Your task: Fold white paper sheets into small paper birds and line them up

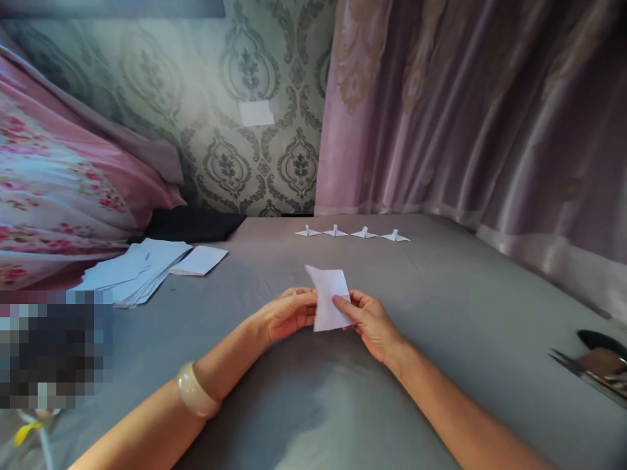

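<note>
Between my hands, raised a little over the grey cloth, is a white sheet of paper [329, 307] with a fold and a pointed corner at its upper left. My right hand [369, 320] grips its right side, thumb lying across the front and fingers behind. At the left edge, my left hand [291, 313] is closed on the paper, with its fingertips partly hidden behind it. A pale bangle [196, 391] circles my left wrist. Farther back, several small folded paper figures [336, 230] with spread wings stand in a row.
A stack of white paper sheets [142, 271] lies at the left, beside a smaller white paper pile [200, 260] and a black cloth [191, 225]. Scissors [585, 373] rest near the right edge. Curtains [416, 117] hang behind the grey surface [455, 294].
</note>
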Available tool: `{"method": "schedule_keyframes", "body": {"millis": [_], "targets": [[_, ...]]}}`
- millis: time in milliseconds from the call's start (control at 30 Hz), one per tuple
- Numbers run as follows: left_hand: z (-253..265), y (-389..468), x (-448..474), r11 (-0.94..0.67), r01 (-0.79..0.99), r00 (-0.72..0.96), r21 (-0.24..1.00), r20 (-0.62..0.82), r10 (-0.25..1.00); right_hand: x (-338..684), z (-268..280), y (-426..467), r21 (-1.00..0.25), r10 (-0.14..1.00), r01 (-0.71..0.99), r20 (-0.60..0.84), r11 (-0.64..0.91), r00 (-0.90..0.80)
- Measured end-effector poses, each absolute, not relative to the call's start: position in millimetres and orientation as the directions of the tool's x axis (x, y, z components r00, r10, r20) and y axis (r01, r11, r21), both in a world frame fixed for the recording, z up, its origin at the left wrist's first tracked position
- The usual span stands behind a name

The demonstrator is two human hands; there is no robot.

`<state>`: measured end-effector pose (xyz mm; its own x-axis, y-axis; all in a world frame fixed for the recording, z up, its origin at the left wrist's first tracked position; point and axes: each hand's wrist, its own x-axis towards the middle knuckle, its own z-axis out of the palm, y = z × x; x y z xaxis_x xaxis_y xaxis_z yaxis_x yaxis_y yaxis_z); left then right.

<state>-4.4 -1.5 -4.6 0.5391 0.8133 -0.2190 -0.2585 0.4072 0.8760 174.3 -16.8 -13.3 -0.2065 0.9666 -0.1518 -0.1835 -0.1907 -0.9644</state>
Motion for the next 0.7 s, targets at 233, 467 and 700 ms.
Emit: {"method": "schedule_keyframes", "body": {"millis": [233, 467, 700], "targets": [[-11.1, 0.8, -11.0, 0.509, -0.359, 0.439, 0.782, -0.339, 0.832, 182.8, -24.0, -9.8, -0.998, 0.997, 0.015, -0.06, -0.06, -0.043], [-19.6, -3.2, -1.5, 0.478, -0.341, 0.312, 0.81, -0.382, 0.87, 181.8, -20.9, -11.5, -0.997, 0.996, 0.041, -0.068, -0.066, -0.052], [-21.7, -0.2, -3.8, 0.435, -0.425, 0.233, 0.793, -0.369, 0.9, 185.8, -21.0, -9.7, -0.994, 0.993, 0.03, -0.107, -0.106, -0.04]]}}
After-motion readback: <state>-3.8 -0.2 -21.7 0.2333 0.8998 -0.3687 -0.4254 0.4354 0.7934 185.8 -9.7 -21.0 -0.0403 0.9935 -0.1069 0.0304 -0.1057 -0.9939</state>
